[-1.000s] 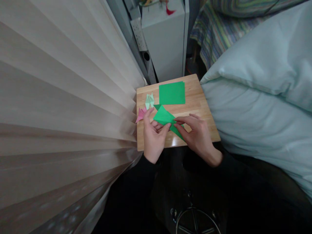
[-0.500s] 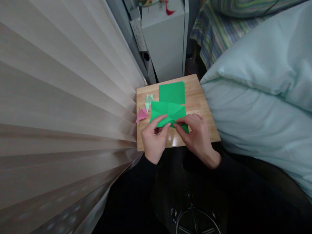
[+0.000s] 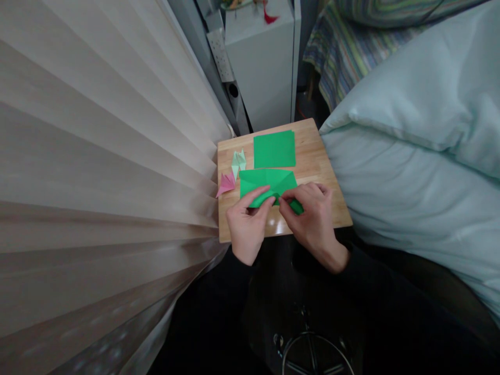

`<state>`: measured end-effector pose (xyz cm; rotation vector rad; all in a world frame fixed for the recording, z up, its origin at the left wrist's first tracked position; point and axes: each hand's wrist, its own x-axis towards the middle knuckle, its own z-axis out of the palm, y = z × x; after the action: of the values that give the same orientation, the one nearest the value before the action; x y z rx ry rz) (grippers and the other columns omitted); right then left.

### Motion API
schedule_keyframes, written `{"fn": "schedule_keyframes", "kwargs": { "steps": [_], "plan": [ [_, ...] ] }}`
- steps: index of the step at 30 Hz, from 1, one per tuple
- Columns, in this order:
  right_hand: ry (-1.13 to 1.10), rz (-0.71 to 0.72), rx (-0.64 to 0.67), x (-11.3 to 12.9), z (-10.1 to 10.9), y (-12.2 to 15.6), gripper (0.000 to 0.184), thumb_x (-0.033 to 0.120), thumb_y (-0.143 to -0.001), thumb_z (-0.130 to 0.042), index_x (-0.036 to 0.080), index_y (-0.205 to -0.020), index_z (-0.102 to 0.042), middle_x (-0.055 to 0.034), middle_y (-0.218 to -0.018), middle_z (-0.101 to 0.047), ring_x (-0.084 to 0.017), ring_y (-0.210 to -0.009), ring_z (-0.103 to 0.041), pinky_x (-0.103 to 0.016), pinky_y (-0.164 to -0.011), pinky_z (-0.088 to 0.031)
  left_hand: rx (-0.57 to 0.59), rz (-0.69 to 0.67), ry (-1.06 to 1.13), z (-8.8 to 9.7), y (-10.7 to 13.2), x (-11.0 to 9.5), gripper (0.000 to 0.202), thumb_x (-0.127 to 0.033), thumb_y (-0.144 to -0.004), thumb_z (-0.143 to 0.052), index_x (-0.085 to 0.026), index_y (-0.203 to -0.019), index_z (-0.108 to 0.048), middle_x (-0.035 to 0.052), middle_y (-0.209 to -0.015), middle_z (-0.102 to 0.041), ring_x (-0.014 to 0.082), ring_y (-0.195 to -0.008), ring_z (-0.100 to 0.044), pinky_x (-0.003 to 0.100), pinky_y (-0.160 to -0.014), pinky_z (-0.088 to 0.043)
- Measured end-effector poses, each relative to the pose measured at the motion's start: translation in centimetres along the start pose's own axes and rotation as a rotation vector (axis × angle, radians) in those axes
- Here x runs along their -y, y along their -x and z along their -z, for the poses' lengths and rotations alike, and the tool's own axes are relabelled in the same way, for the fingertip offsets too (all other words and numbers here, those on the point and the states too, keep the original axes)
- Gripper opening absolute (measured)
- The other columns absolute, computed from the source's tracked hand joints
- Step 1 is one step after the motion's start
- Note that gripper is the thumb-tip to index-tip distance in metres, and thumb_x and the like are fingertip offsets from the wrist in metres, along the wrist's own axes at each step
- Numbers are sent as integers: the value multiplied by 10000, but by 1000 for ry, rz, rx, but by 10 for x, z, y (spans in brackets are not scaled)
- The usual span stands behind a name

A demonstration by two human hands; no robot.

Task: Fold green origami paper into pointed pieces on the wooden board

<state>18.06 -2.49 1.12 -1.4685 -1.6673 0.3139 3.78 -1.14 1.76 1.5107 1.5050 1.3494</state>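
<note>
A creased sheet of green origami paper [image 3: 267,179] lies at the middle of the small wooden table [image 3: 312,156], its near edge between my hands. My left hand [image 3: 248,224] pinches that edge, thumb below and index finger across the top of the sheet. Close beside it, my right hand [image 3: 312,213] grips the near right part between thumb and fingertips. Part of the near edge is hidden by the fingers. Just beyond lies a flat green paper stack [image 3: 274,149]. To the left stand a pale green folded paper piece [image 3: 238,161] and a pink folded paper piece [image 3: 226,184].
A pleated white curtain [image 3: 117,156] hangs along the table's left side. Pale blue bedding [image 3: 410,156] bulges against the right side. Behind the table stands a white cabinet [image 3: 261,73]. The metal base of a stool or chair [image 3: 312,351] shows below.
The sheet's far edge has come down toward me, leaving a gap between it and the green stack. My right hand's fingers have shifted slightly; the left has barely moved.
</note>
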Motion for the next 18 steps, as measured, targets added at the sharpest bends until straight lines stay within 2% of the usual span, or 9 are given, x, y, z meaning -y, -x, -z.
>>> {"fn": "schedule_keyframes", "kwargs": {
  "steps": [7,13,18],
  "plan": [
    [-45,-33,8,2,1,0,105,206,-934,-650,224,-837,-686,-3,-819,-745,-229,-863,-672,-426,-943,-360,20,-27,-56,-1,5,-3,171,-184,-831,-812,-204,-998,-842,37,-957,-841,191,-837,-801,292,-775,-675],
    [-39,-55,9,3,1,-1,126,187,-912,-646,221,-792,-659,1,-791,-732,-220,-834,-666,-424,-931,-366,57,-78,-79,-1,7,-3,171,-173,-855,-788,-208,-1015,-838,44,-985,-841,203,-888,-803,330,-867,-665],
    [-13,-93,-23,3,1,-1,115,204,-914,-655,217,-800,-661,-3,-793,-732,-225,-838,-660,-437,-941,-363,33,-75,-62,-1,8,-1,191,-184,-863,-786,-210,-1047,-832,46,-1008,-838,198,-891,-800,324,-845,-672]
  ]
}}
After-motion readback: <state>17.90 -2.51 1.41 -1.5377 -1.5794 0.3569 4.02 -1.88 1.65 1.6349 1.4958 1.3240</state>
